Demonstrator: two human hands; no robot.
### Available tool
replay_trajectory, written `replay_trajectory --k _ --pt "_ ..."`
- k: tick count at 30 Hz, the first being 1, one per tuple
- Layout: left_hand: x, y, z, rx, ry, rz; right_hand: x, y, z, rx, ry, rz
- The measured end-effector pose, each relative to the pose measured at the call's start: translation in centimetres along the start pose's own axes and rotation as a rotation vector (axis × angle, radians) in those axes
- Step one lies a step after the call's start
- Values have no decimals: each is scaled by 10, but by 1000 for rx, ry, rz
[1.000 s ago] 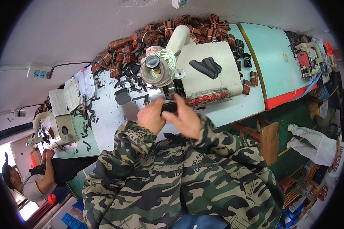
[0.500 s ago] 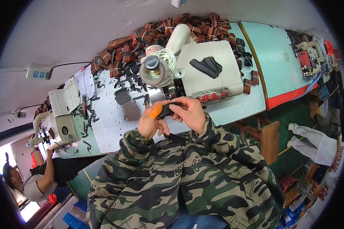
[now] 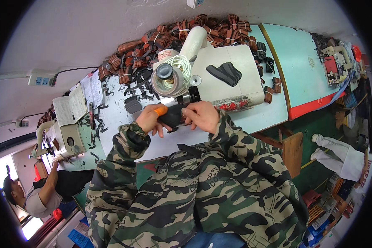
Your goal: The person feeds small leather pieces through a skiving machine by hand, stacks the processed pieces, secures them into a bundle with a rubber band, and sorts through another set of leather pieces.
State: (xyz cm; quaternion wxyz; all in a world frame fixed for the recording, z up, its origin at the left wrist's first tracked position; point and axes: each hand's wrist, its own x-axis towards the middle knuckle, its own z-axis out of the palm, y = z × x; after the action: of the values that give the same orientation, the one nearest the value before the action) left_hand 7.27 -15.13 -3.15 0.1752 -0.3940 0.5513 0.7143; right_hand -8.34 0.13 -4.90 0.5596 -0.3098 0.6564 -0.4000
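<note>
In front of the cream bench machine (image 3: 193,97), a flat black piece of sheet material (image 3: 171,117) is stretched between my hands. My left hand (image 3: 151,120) grips its left end, with an orange finger cover (image 3: 161,110) on one digit. At the other end my right hand (image 3: 203,116) pinches the piece between thumb and fingers. On the machine's flat top lies a small stack of dark cut pieces (image 3: 224,73). More dark pieces (image 3: 132,104) rest on the table left of the machine.
Bundles of brown and black strips (image 3: 161,39) are heaped behind the machine. Black scraps (image 3: 142,87) litter the table's left part, near an open notebook (image 3: 69,107). A co-worker (image 3: 41,198) sits at another machine (image 3: 64,142) on the left. A wooden board (image 3: 292,153) stands below the table's right side.
My hands have moved apart, the left one leftward and the right one slightly right. More of the black piece now shows between them.
</note>
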Motion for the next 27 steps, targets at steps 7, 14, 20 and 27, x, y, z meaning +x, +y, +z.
replay_trajectory --k 7,14,20,27 --pt "14 8 -7 -75 -66 -67 6 8 -10 -353 249 -258" --pt "11 -9 -17 -19 -7 -33 1 8 -21 -535 292 -326" --pt "16 0 -5 -121 -70 -40 4 6 -10 -639 341 -412" --pt "14 0 14 -138 87 3 -1 12 -21 -602 302 -482"
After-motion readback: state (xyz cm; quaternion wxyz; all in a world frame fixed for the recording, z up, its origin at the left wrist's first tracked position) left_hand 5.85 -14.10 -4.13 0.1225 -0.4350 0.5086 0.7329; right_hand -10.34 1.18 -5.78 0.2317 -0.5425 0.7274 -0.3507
